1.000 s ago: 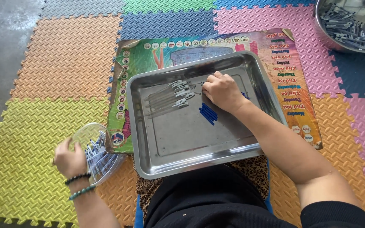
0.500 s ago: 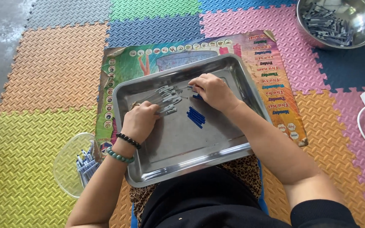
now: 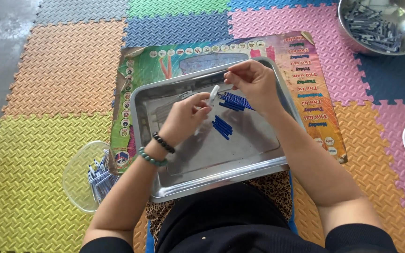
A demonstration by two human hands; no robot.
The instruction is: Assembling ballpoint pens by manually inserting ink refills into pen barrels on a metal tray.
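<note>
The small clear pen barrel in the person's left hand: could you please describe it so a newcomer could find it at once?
Start at the shiny rectangular metal tray on the person's lap. Above its middle, the left hand pinches a short clear plastic tube by its lower end. Unlike the dark blue sticks lying loose on the tray, it is pale and lifted.

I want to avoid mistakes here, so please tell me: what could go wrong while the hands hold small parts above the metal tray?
1. The left hand holds a thin white tube by its end only; it could slip.
2. Loose blue rods on the shallow steel tray could roll away.
3. The tray rests on the lap, so it may tilt.
</note>
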